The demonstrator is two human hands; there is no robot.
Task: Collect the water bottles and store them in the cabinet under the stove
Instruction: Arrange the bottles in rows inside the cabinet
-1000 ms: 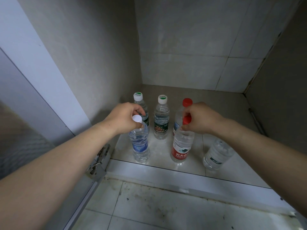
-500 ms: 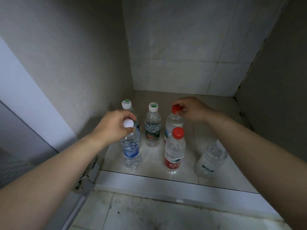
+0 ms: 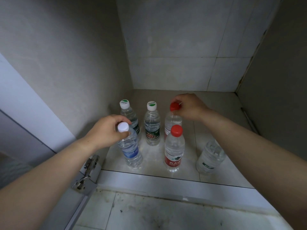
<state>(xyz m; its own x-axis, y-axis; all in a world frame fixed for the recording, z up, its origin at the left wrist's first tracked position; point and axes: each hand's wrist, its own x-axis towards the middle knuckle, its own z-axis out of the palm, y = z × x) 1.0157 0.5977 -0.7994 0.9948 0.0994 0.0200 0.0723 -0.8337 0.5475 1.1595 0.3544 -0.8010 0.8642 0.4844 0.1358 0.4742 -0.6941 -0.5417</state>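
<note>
Several water bottles stand on the cabinet floor (image 3: 216,110). My left hand (image 3: 106,130) grips the neck of the blue-label bottle (image 3: 130,150), which has a white cap, at the front left. My right hand (image 3: 189,107) pinches the red cap of the rear red-cap bottle (image 3: 172,120). In front of that one stands a second red-label bottle (image 3: 174,150), untouched. Two green-label bottles (image 3: 131,117) (image 3: 152,128) with white caps stand in the back row. A clear bottle (image 3: 210,158) sits at the front right, its top hidden under my right forearm.
The cabinet has a tiled back wall (image 3: 182,47) and plain side walls. A metal door hinge (image 3: 86,170) sits at the left front corner beside the open door. A raised white sill (image 3: 166,181) runs along the cabinet front above the stained floor tiles (image 3: 166,213).
My right hand let go of the front red-label bottle and moved back to the rear red cap, where it stays. My left hand keeps its hold on the blue-label bottle.
</note>
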